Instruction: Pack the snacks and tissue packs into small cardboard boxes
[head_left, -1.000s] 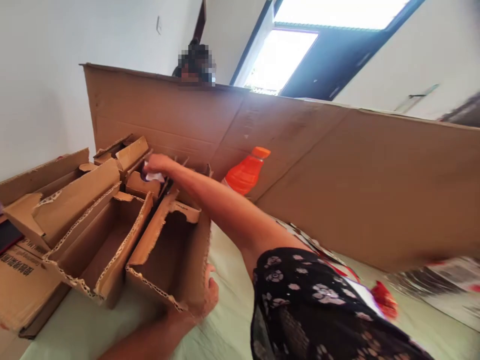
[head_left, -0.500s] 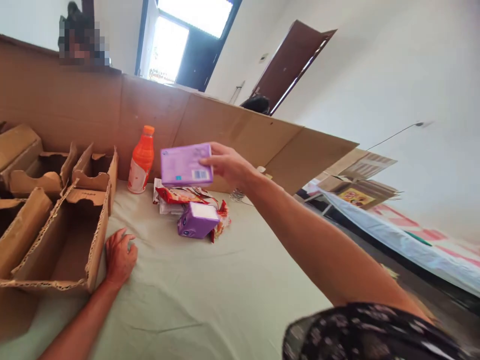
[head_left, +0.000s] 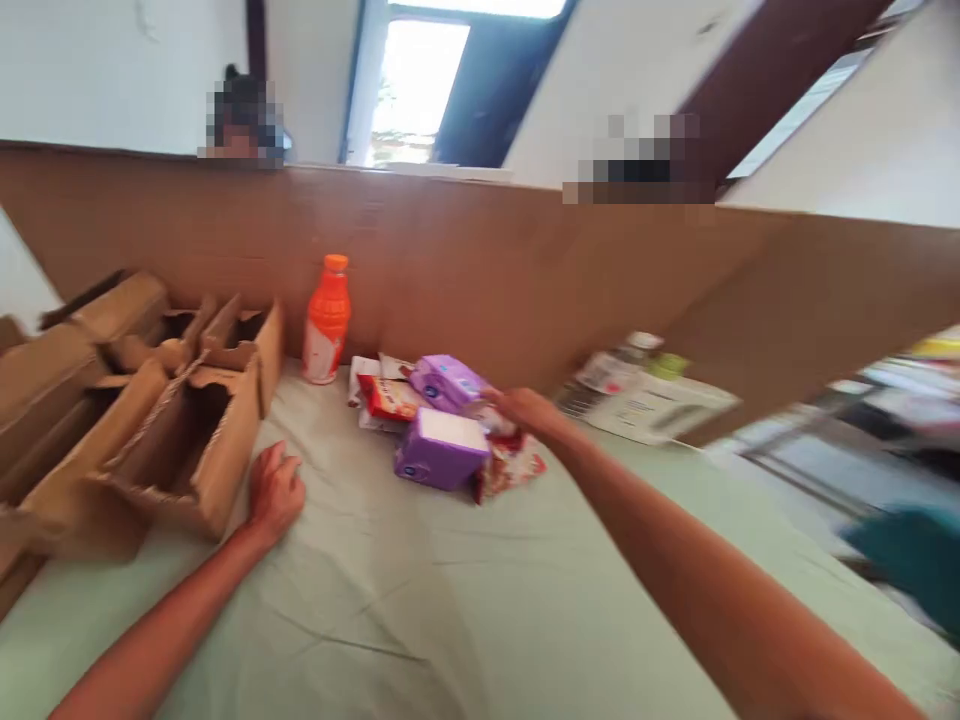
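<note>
A purple pack [head_left: 448, 382] lies tilted on top of a small pile of goods. My right hand [head_left: 516, 412] is at its right end, fingers closed on it, though blurred. In front of it sits a second purple pack [head_left: 441, 450] with a pale top. Red snack packets [head_left: 391, 397] and a red-and-white packet [head_left: 514, 465] stick out around the two packs. My left hand [head_left: 276, 490] rests on the table cloth beside a cardboard box, holding nothing, its fingers loosely bent and apart.
Open cardboard boxes [head_left: 169, 440] stand together at the left. An orange bottle [head_left: 327, 320] is upright behind the pile, near a tall cardboard wall [head_left: 450, 270]. At the back right lie white and green containers [head_left: 645, 395]. Beyond the wall, a person's head [head_left: 244, 115] shows.
My right hand has lowered the purple pack from the air onto the pile. The view has swung to the right. My left hand stays beside the box.
</note>
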